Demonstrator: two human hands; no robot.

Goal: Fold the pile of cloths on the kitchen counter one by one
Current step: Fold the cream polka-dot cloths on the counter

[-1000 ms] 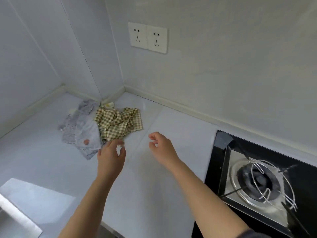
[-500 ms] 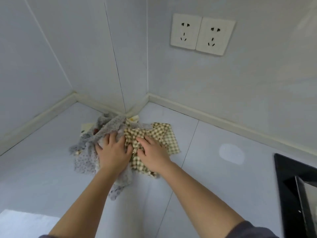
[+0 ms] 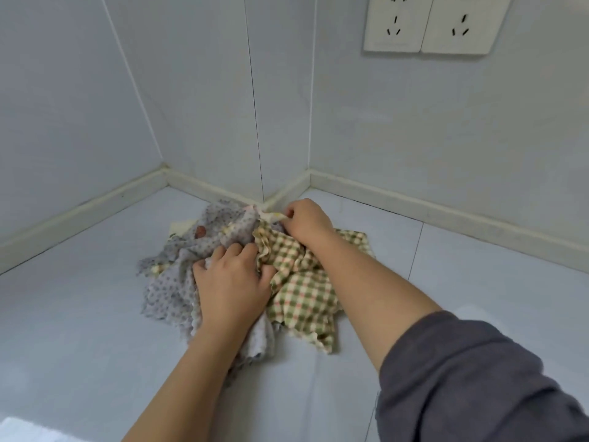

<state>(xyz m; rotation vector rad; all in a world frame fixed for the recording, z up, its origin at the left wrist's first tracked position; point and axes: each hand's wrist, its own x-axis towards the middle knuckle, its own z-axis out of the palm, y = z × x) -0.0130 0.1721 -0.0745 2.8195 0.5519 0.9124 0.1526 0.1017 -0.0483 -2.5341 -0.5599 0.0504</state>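
A crumpled pile of cloths lies in the counter's far corner. Its left part is a grey dotted cloth (image 3: 173, 283); its right part is a green-and-cream checked cloth (image 3: 306, 296). A pale yellow cloth edge (image 3: 181, 225) peeks out behind. My left hand (image 3: 232, 285) lies on the seam between the grey and checked cloths, its fingers curled into the fabric. My right hand (image 3: 307, 223) is at the pile's far edge, pinching a small pale cloth corner (image 3: 274, 215) between thumb and fingers.
The pale counter (image 3: 79, 314) is bounded by a raised white backsplash strip (image 3: 446, 212) along tiled walls that meet just behind the pile. A double wall socket (image 3: 430, 25) is high on the right wall. A white object's corner (image 3: 19, 432) shows at bottom left.
Both hands reached from the open counter onto the pile. Since half a second ago my right hand slid to the far edge and pinched a cloth corner; the view moved closer.
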